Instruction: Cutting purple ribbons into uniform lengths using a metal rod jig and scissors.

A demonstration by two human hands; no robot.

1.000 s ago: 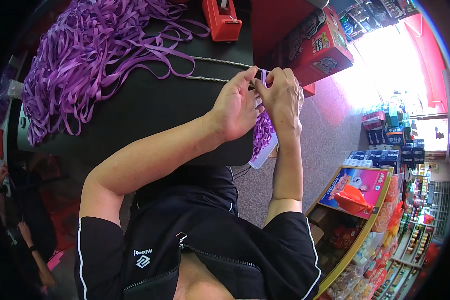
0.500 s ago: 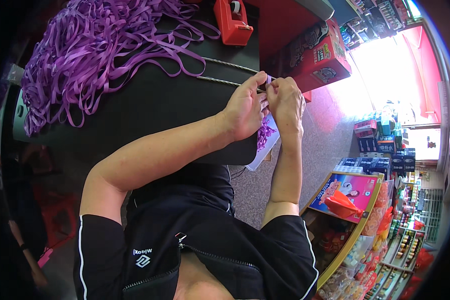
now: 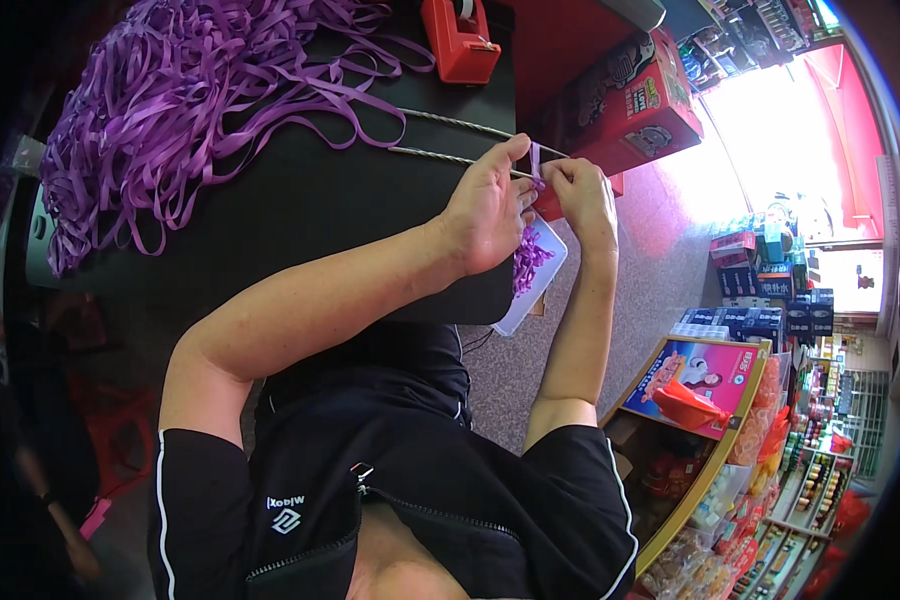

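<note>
Two thin twisted metal rods [image 3: 448, 156] reach out past the right edge of the black table. A narrow purple ribbon [image 3: 536, 160] spans them near their outer ends, with a small gathered knot at the nearer rod. My left hand [image 3: 485, 212] is beside it, palm showing and thumb raised apart from the partly bent fingers, whose tips are close to the knot. On the other side, my right hand [image 3: 584, 198] pinches the ribbon by the knot with thumb and forefinger. Part of the ribbon is hidden by my fingers.
A large heap of loose purple ribbon [image 3: 185, 120] covers the table's far left. A red tape dispenser [image 3: 460, 45] stands at the back. Below the table edge, a white tray [image 3: 550, 290] holds small purple ribbon pieces. A red carton [image 3: 635, 110] and a glass display case [image 3: 660, 470] are to the right.
My right hand has drawn slightly right and down, away from my left hand. The ribbon across the rods now shows between them. My left hand has barely moved.
</note>
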